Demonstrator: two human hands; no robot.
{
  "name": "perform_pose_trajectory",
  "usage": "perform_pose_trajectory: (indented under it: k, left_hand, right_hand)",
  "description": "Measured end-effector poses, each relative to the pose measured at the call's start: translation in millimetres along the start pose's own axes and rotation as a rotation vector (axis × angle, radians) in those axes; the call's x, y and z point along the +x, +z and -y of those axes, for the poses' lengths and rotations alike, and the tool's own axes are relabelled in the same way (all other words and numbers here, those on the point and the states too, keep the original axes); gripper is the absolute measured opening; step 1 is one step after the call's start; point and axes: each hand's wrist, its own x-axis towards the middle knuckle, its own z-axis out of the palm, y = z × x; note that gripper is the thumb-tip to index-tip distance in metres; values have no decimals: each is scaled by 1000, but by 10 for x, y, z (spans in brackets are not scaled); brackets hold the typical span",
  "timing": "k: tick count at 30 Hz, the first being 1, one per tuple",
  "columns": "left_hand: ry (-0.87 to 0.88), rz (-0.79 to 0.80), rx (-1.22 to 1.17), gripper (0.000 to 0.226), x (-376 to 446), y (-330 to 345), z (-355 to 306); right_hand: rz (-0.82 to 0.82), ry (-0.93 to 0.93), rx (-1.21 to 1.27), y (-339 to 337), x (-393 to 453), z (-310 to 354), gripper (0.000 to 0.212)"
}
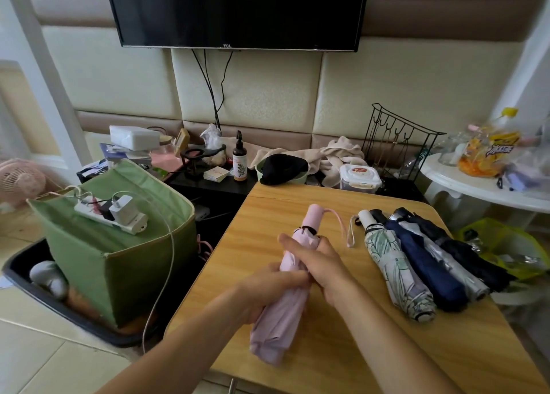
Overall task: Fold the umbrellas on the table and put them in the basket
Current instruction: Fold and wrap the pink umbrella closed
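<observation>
A collapsed pink umbrella (pixel 282 319) is held over the wooden table (pixel 327 349), its pink handle (pixel 312 215) pointing away from me. My left hand (pixel 268 289) grips the loose canopy around its middle. My right hand (pixel 315 262) wraps the upper part just below the handle. Several more collapsed umbrellas lie side by side on the table's right: a leaf-patterned one (pixel 395 268), a navy one (pixel 428 268), a silver one (pixel 455 268) and a dark one (pixel 467 253). A yellow-green basket (pixel 506 245) sits on the floor beyond the table's right edge.
A green fabric box (pixel 119 245) with a power strip (pixel 110 215) on top stands left of the table in a black tray (pixel 59 310). A black shelf (pixel 223 182) crowded with bottles, cloths and a container lies behind. A white round table (pixel 476 185) is at the right.
</observation>
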Motion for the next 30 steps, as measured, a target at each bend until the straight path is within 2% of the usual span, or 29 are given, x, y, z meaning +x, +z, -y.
perform_pose_trajectory:
  k: [3,6,9,12,16,18,20,23,25,27,30]
  left_hand:
    - [4,4,2,25,40,89,18]
    - [-20,32,-20,6,31,140,16]
    - [-43,45,-21,19,-10,167,-41]
    - [-73,124,-85,12,-32,200,-64]
    - [-105,196,-143,37,-126,389,1]
    - [-101,154,-149,47,-196,607,31]
    - [-45,46,-138,54,-136,825,92]
    - [7,-77,-119,50,129,1084,123]
    - [52,-166,-85,48,353,1218,77]
    - [63,-227,-67,54,597,1327,-1]
    - [10,-294,137,49,875,1411,-126]
  right_hand:
    - [-160,-2,133,6,77,-37,62]
    - [-261,-61,-26,-32,67,-2,45]
    - [-311,-123,-126,-60,1,50,45]
    - [-266,-128,-116,-131,-7,94,47]
    - [-222,-140,-139,-340,-14,158,51]
    - [-263,-158,-270,-549,-15,202,51]
    - [-260,-155,-387,-795,-30,248,58]
    - [-230,-176,-551,-1108,-95,327,63]
    - [-313,-225,-625,-1314,-106,337,52]
    - [-465,-280,-674,-1588,-66,308,30]
    - [-642,-324,-764,-2026,66,204,8]
